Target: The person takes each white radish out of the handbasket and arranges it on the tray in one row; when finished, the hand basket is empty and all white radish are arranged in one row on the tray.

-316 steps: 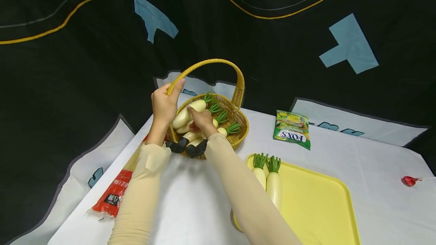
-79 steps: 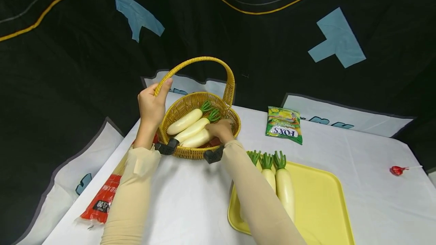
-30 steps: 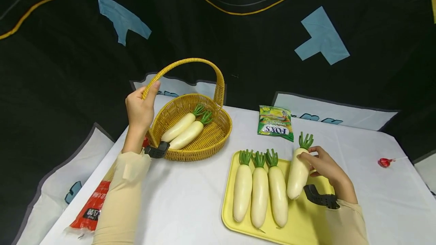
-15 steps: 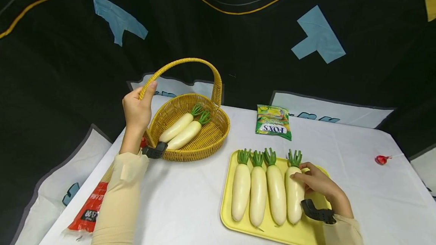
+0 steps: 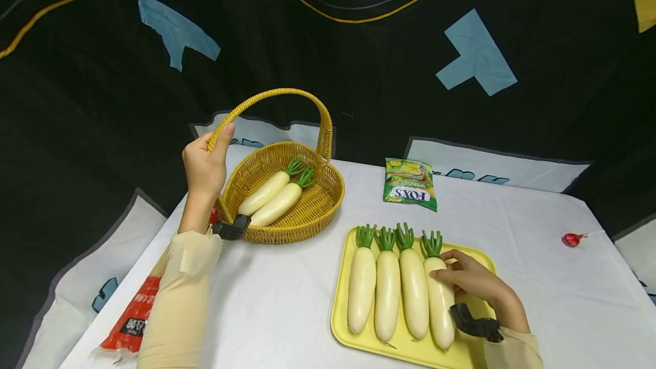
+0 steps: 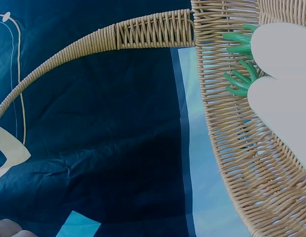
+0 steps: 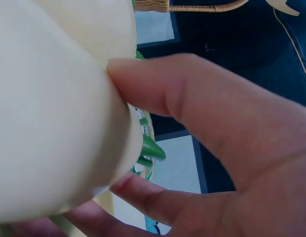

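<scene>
My left hand [image 5: 205,164] grips the handle [image 5: 279,92] of a yellow wicker basket [image 5: 315,209], which stands tilted on the table. Two white radishes [image 5: 277,205] with green stems lie inside it, at its left. On a yellow tray [image 5: 468,355], several white radishes [image 5: 362,289] lie side by side, stems pointing away from me. My right hand [image 5: 479,281] holds the rightmost radish [image 5: 439,306] on the tray, thumb on its upper side and fingers along its right. In the right wrist view, the thumb [image 7: 143,84] and fingers stand around this radish [image 7: 59,128].
A green FOX'S candy bag [image 5: 410,184] lies behind the tray. At the left table edge is a red package [image 5: 135,315], partly under the left sleeve. A small red wrapped candy [image 5: 572,239] lies at the right. A black curtain [image 5: 359,56] hangs behind the white table.
Several radishes have gone from the basket to the tray. Over the last second my right hand lowers another onto the tray and shifts it left beside the others. My left hand keeps gripping the handle.
</scene>
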Demonstrator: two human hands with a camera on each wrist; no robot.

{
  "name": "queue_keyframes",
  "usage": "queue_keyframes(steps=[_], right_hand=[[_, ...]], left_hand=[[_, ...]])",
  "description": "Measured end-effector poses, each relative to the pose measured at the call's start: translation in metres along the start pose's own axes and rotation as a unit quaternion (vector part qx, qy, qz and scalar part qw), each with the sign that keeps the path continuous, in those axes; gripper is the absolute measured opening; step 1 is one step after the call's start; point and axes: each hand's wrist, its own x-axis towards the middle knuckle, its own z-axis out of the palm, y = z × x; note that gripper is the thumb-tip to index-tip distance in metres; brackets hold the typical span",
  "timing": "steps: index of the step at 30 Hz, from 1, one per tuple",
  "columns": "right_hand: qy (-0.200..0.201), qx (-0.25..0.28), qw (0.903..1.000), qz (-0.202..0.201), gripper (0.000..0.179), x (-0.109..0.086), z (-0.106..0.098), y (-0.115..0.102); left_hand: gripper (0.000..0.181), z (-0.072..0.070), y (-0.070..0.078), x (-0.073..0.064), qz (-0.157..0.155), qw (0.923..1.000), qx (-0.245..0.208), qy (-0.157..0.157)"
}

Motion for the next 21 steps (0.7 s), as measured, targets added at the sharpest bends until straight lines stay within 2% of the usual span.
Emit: queue_keyframes(steps=[8, 15, 21], right_hand=[[0.003, -0.008, 0.9999, 0.008, 0.070, -0.002, 0.002, 0.001], [0.018, -0.052, 0.9984, 0.013, 0.073, -0.007, 0.000, -0.001], [0.015, -0.077, 0.9969, 0.010, 0.069, -0.011, -0.008, -0.005]], left_hand=[[0.045, 0.000, 0.000, 0.000, 0.005, 1.0000, -0.007, -0.004], [0.045, 0.000, -0.001, 0.001, 0.004, 0.9999, -0.011, -0.008], [0.045, -0.001, -0.001, 0.000, 0.001, 0.9999, -0.009, -0.008]])
